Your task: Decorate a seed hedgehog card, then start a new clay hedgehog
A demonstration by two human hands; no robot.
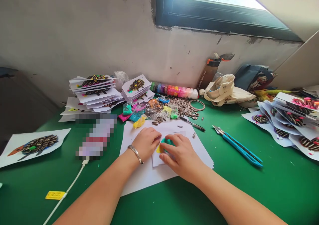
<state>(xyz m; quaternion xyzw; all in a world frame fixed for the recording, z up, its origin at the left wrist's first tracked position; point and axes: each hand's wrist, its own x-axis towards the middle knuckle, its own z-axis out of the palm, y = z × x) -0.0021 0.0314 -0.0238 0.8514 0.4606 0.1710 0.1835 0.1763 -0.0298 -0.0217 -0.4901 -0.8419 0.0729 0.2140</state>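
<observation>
A small sheet of white paper [156, 162] lies on a stack of larger white paper [134, 181] in front of me. On the small sheet a flat teal piece of modelling clay [164, 140] and a bit of yellow clay [158, 148] show partly between my hands. My right hand [180, 152] is over the teal clay, fingers bent and apart, their tips touching it or the paper. My left hand [145, 143], with a silver bracelet at its wrist, rests at the small sheet's left edge. Its fingers are curled together; what lies under their tips is hidden.
Clay packets [139, 117], sunflower seeds [183, 107] and a black pen [193, 123] lie behind the paper. A blue utility knife [240, 148] is to the right. Stacked seed pictures [97, 93] stand at back left, others [286, 118] at right. A cabled, blurred device [96, 138] lies left.
</observation>
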